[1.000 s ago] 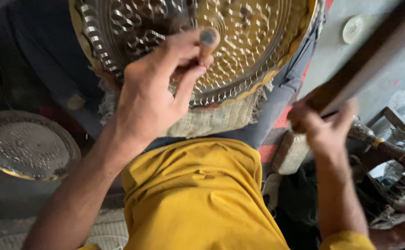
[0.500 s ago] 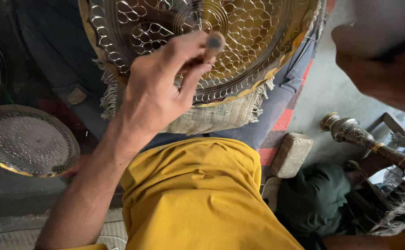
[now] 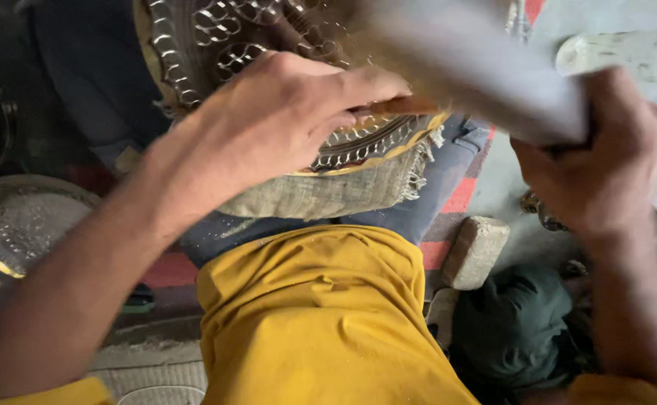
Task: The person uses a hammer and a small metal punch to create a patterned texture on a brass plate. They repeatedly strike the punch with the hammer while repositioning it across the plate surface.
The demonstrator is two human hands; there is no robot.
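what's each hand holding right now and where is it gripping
Left hand pinches a thin metal punch by its upper shaft. Right hand grips a blurred pale wooden mallet by its handle end.

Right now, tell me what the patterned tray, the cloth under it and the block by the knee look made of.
Patterned tray: apparently metal, shiny silver with a brassy gold rim and raised loop pattern. Cloth under it: coarse woven fabric, dull beige, frayed at its edge. Block: probably stone or brick, matte grey-brown, rough; hard to be sure.

We see the round patterned metal tray (image 3: 216, 45) on the coarse woven cloth (image 3: 328, 193) on the lap. A second round metal plate (image 3: 21, 221) lies left, a grey stone block (image 3: 475, 251) right.
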